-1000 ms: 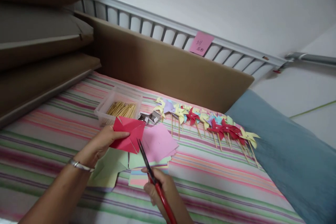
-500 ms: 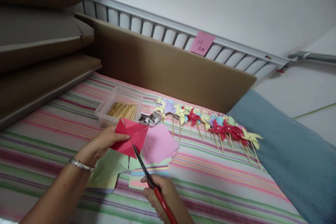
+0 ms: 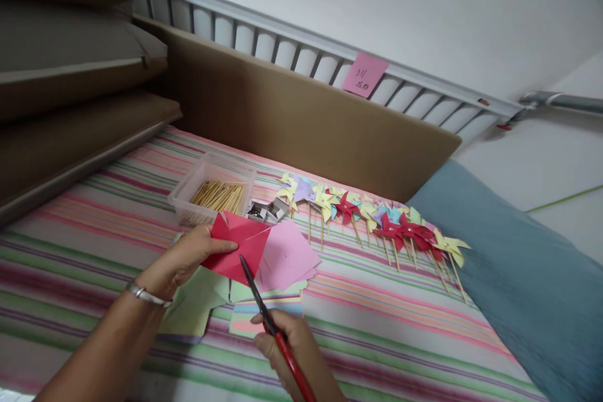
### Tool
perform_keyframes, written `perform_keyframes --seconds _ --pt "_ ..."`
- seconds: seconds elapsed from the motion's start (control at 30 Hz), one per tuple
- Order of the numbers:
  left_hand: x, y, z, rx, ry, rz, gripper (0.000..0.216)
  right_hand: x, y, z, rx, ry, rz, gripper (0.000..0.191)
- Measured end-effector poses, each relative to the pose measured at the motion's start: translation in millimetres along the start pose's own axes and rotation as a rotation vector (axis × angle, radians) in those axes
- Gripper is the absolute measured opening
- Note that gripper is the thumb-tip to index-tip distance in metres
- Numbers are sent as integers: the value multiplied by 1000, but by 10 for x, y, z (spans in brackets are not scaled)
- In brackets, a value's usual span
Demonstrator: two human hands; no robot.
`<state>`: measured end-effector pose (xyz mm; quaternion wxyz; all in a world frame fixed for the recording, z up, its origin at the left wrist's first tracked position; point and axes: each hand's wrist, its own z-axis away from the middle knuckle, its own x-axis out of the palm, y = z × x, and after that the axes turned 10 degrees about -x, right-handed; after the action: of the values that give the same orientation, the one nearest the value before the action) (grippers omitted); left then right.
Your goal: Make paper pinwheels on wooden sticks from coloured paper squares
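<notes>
My left hand [image 3: 198, 251] pinches a red paper square [image 3: 242, 240] between thumb and fingers. Slits run inward from corners of the square. In my right hand [image 3: 289, 342] is a pair of scissors [image 3: 258, 298] with red handles, its dark blades at the lower edge of the red paper and looking nearly closed. Beneath and beside the red square lie pink paper squares [image 3: 289, 254], light green paper [image 3: 200, 295] and a striped paper piece [image 3: 242, 320].
A clear plastic box [image 3: 186, 191] holds many thin wooden sticks [image 3: 219, 196]. Beside it sits a small box of pins [image 3: 271, 208]. Finished paper pinwheels [image 3: 346, 207] lie in a row on the striped cloth [image 3: 400, 339]. A cardboard panel [image 3: 301, 119] stands behind, brown stacked packages [image 3: 75, 132] at left.
The red paper has shifted slightly right with my left hand. The scissors stay at its lower edge, with the blade tips slightly higher.
</notes>
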<state>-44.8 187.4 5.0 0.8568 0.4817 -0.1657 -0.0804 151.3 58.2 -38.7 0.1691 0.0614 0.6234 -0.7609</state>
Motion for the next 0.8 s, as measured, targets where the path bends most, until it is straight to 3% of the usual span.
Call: perform_keyframes --seconds 0.37,0.63,0.7,0.8 --pt "4 -6 -6 2 31 -3 29 36 -39 -11 -18 9 -19 27" --pt "-98 57 -19 27 144 58 27 -171 -181 85 -98 13 227 21" --pt "-105 68 -1 20 158 59 27 -305 -118 90 -121 116 236 23" --pt "6 16 15 -15 59 30 22 -485 24 72 -173 309 121 33"
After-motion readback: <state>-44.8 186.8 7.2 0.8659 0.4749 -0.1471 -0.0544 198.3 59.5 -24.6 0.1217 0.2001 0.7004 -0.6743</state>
